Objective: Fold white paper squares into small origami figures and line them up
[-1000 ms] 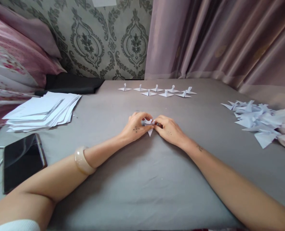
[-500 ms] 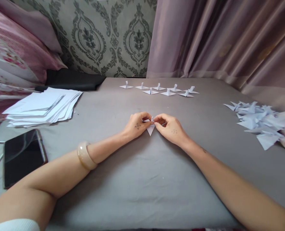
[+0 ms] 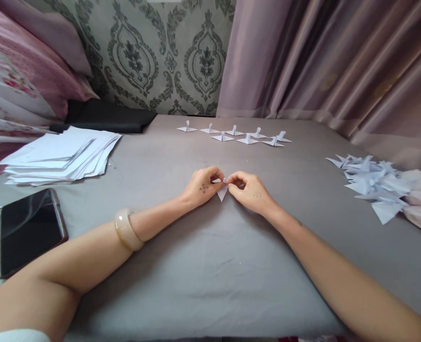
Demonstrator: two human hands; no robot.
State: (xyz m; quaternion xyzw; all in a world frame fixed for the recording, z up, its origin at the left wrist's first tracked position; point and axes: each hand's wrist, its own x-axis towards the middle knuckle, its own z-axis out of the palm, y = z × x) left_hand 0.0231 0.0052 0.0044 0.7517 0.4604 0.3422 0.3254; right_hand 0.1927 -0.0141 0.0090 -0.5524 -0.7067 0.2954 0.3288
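Observation:
Between my hands is a small folded white paper piece (image 3: 222,194), its pointed end toward me. My left hand (image 3: 203,186) pinches it from the left, thumb and fingers closed on its upper part. From the right, my right hand (image 3: 247,191) pinches the same folded paper near its top with thumb and forefinger. The fingertips hide much of the upper folds. Farther back stand several folded paper birds (image 3: 247,138) in two loose rows, wings spread and necks upright.
A stack of white paper sheets (image 3: 53,154) lies at the left, with a phone (image 3: 32,232) in front of it. Black folded material (image 3: 107,116) rests behind. A heap of folded paper pieces (image 3: 377,183) is at the right. Grey cloth (image 3: 203,275) covers the surface.
The hands stay in nearly the same place on the folded paper. My right fingertips have shifted slightly at its top. The view has turned a little.

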